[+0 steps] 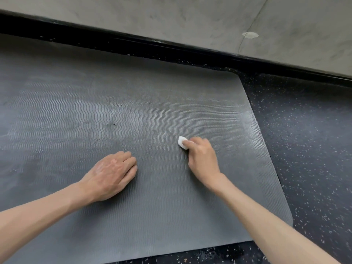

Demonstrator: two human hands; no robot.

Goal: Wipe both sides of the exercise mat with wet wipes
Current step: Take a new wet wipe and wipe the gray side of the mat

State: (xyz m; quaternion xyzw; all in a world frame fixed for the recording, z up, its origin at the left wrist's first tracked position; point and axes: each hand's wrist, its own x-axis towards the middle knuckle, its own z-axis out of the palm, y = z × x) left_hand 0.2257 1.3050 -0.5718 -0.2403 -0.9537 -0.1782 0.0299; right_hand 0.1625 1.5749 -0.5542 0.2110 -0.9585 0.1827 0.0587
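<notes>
A dark grey exercise mat [133, 103] with a wavy ribbed texture lies flat on the floor and fills most of the view. My right hand [202, 159] grips a small folded white wet wipe [182, 141] and presses it onto the mat right of centre. My left hand [112, 174] rests on the mat near the middle with its fingers curled under, holding nothing. A small dark mark [114, 124] shows on the mat farther out. Wet streaks shine across the far part of the mat.
Black speckled rubber floor [304, 149] surrounds the mat on the right and near side. A black baseboard [171, 46] runs along a grey concrete wall [190, 18] just beyond the mat's far edge.
</notes>
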